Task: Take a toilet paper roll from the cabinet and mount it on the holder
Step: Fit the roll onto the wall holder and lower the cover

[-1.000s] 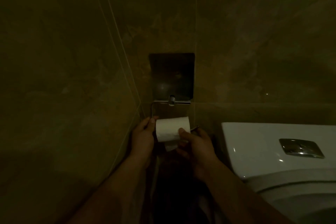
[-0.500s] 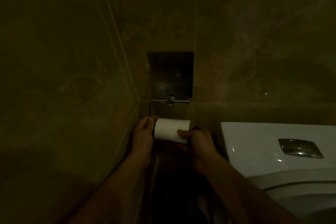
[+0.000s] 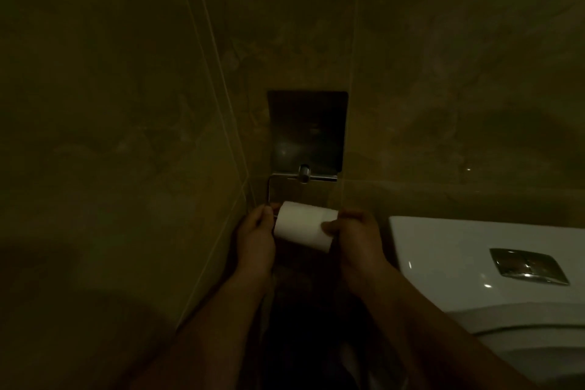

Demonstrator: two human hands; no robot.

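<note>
A white toilet paper roll (image 3: 302,225) lies sideways just under the metal holder (image 3: 305,175), whose dark cover flap (image 3: 307,127) is lifted against the wall. My right hand (image 3: 354,236) grips the roll's right end, thumb on its front. My left hand (image 3: 257,233) is at the roll's left end with curled fingers, by the holder's bent bar; what it pinches is too dark to tell. The roll tilts slightly down to the right.
Dim tiled walls meet in a corner (image 3: 243,187) just left of the holder. A white toilet cistern (image 3: 443,250) with a chrome flush plate (image 3: 527,266) stands close on the right, the bowl rim (image 3: 522,336) below it.
The loose hanging sheet seen a second ago is no longer visible. The roll has turned to tilt down at its right end, and my right hand has shifted to that end.
</note>
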